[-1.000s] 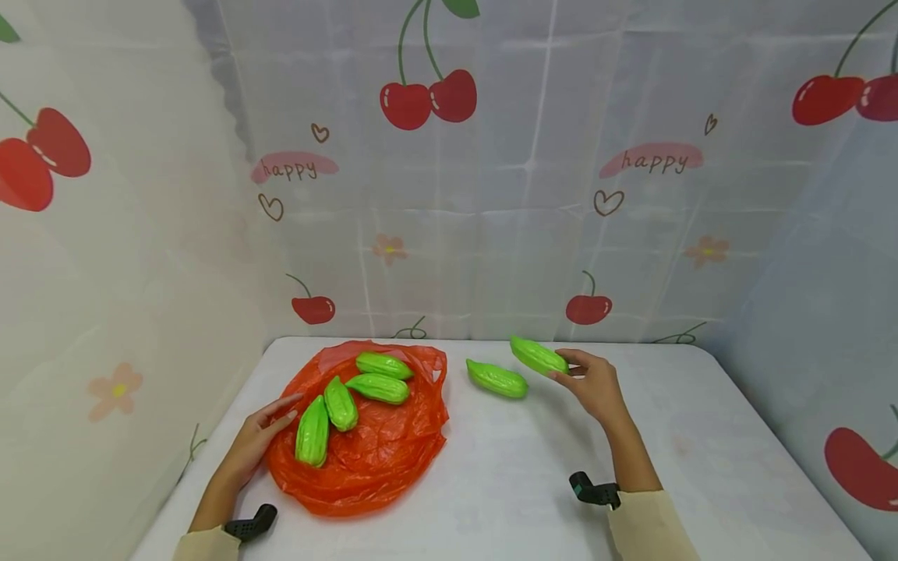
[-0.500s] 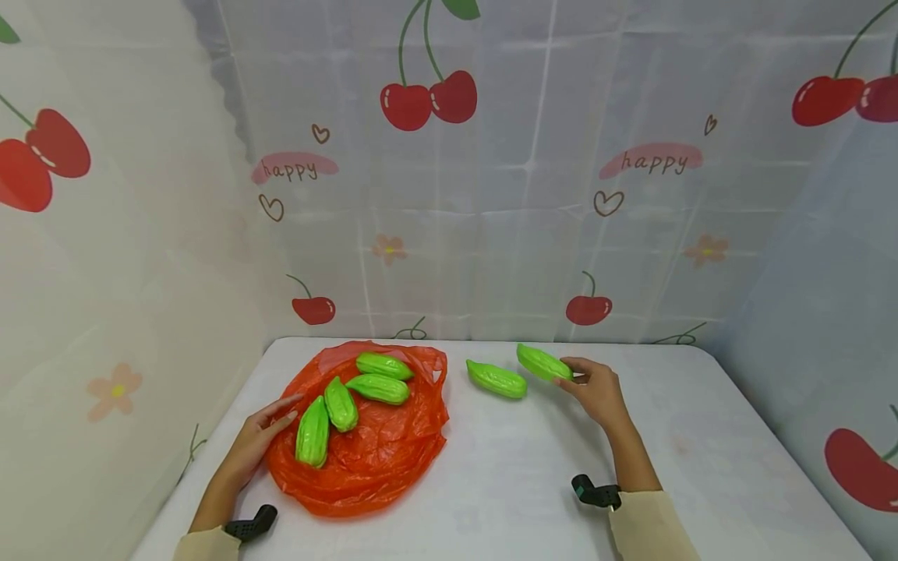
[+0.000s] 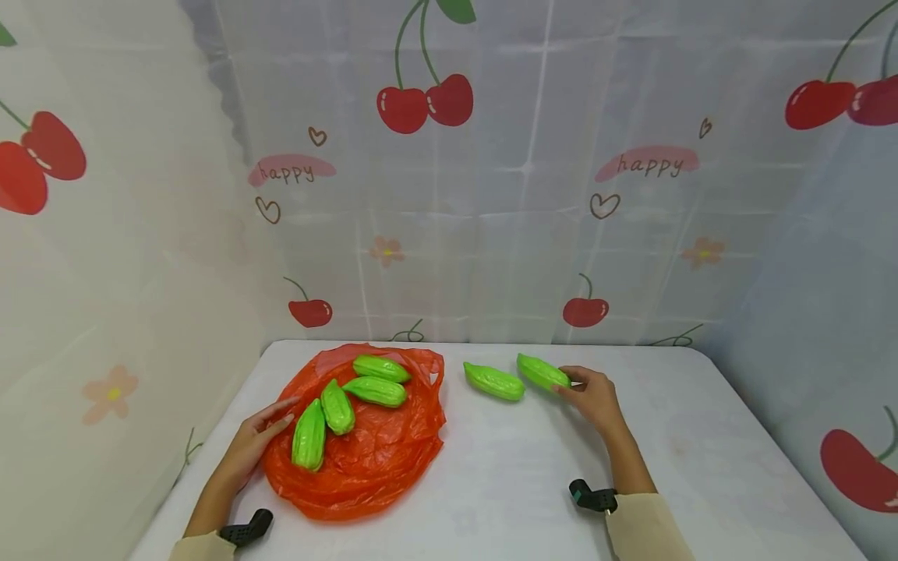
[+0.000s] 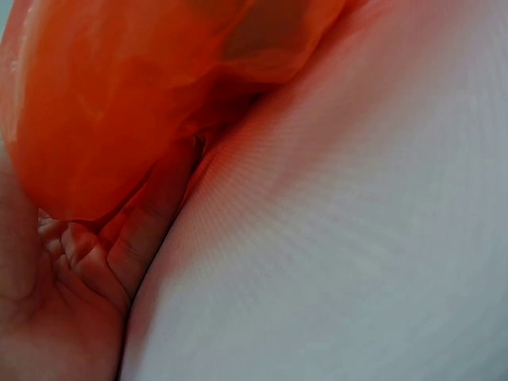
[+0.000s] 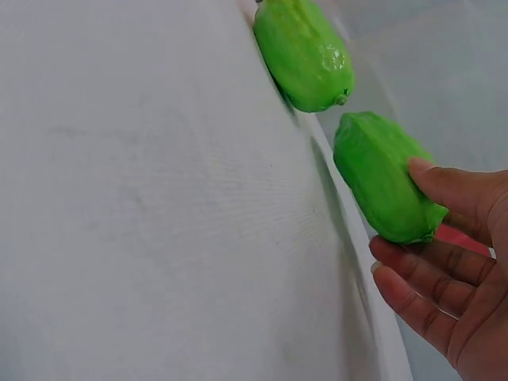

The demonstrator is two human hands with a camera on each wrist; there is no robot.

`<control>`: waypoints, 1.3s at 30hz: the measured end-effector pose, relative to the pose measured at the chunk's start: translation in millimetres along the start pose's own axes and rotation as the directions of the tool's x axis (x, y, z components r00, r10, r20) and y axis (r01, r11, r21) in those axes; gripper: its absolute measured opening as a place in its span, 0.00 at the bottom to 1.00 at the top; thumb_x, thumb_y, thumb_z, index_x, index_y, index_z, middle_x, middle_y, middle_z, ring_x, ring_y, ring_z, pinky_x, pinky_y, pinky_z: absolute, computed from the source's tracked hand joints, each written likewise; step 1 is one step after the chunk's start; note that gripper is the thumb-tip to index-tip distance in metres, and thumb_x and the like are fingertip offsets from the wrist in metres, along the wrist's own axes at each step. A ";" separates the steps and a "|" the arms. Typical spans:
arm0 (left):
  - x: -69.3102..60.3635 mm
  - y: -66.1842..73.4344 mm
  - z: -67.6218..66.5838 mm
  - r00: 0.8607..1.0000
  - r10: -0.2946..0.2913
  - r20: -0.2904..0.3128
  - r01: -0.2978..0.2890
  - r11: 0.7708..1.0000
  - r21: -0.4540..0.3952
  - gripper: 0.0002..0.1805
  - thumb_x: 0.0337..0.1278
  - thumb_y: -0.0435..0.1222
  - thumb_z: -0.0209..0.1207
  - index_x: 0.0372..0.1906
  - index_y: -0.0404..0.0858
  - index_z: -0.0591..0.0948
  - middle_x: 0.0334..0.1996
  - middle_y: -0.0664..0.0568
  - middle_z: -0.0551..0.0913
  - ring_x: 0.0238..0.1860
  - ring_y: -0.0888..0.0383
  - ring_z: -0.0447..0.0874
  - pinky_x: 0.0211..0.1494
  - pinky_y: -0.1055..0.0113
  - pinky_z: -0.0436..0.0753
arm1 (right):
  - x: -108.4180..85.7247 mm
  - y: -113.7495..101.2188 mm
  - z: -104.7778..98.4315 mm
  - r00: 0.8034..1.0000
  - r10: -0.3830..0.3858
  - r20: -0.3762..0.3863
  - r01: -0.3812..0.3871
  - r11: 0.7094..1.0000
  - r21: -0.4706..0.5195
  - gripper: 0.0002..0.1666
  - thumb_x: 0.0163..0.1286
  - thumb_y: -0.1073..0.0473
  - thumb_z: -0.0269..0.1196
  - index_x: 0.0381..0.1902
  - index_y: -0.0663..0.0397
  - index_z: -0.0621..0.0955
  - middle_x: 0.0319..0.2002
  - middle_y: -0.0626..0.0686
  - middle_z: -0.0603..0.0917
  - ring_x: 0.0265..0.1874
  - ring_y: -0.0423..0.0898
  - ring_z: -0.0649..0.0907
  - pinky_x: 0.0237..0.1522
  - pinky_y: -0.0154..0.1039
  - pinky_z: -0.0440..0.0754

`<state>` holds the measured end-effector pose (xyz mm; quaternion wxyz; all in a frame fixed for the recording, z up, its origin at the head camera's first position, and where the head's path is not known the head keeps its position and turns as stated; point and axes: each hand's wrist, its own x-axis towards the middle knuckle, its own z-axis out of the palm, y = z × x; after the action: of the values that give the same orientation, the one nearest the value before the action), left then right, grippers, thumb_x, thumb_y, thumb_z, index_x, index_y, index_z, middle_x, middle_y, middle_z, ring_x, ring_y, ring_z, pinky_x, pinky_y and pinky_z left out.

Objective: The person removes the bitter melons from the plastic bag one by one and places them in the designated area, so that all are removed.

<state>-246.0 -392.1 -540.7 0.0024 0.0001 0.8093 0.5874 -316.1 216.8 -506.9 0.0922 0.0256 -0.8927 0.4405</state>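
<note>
The right hand [image 3: 595, 399] pinches the near end of a green ridged vegetable [image 3: 543, 372] between thumb and fingers; the right wrist view shows this vegetable [image 5: 385, 178] with the thumb on its side. A second green vegetable [image 3: 494, 382] lies on the table just left of it. At the left, a red plastic bag [image 3: 382, 456] lies spread, with several green vegetables [image 3: 309, 436] on it. The left hand [image 3: 247, 446] rests at the bag's left edge, fingers extended. In the left wrist view, bag film [image 4: 95, 103] covers part of the fingers.
The white table [image 3: 505, 483] has its back edge against a curtain [image 3: 477, 218] printed with cherries and flowers. Similar sheeting stands at both sides. A black device [image 3: 247, 528] is on the left wrist and another [image 3: 592, 496] on the right wrist.
The right hand and its vegetable have come down toward the table and slightly right since the earliest frame. The left hand has kept its place at the bag. The head view has shifted slightly.
</note>
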 end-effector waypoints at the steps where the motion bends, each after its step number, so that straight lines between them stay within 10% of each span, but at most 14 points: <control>1: -0.2 -0.3 -0.3 1.000 -0.007 -0.001 0.007 1.000 -0.002 0.32 0.74 0.49 0.56 0.74 0.37 0.69 0.77 0.39 0.60 0.77 0.39 0.52 0.54 0.81 0.74 | 0.0 0.6 0.8 1.000 -0.008 0.003 0.008 1.000 0.000 0.27 0.65 0.59 0.72 0.59 0.64 0.82 0.55 0.66 0.84 0.45 0.58 0.86 0.41 0.44 0.86; 39: -0.1 -2.0 -0.5 1.000 -0.007 0.004 0.007 1.000 -0.017 0.32 0.74 0.49 0.56 0.74 0.37 0.70 0.77 0.39 0.60 0.77 0.38 0.51 0.54 0.81 0.74 | -3.7 5.9 4.0 0.999 0.009 0.040 -0.008 1.000 -0.020 0.27 0.64 0.60 0.73 0.59 0.66 0.82 0.55 0.66 0.84 0.47 0.59 0.85 0.46 0.48 0.85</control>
<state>-245.9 -393.3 -542.4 0.0060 -0.0016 0.8044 0.5941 -313.8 217.2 -514.6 0.0727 0.0296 -0.8988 0.4314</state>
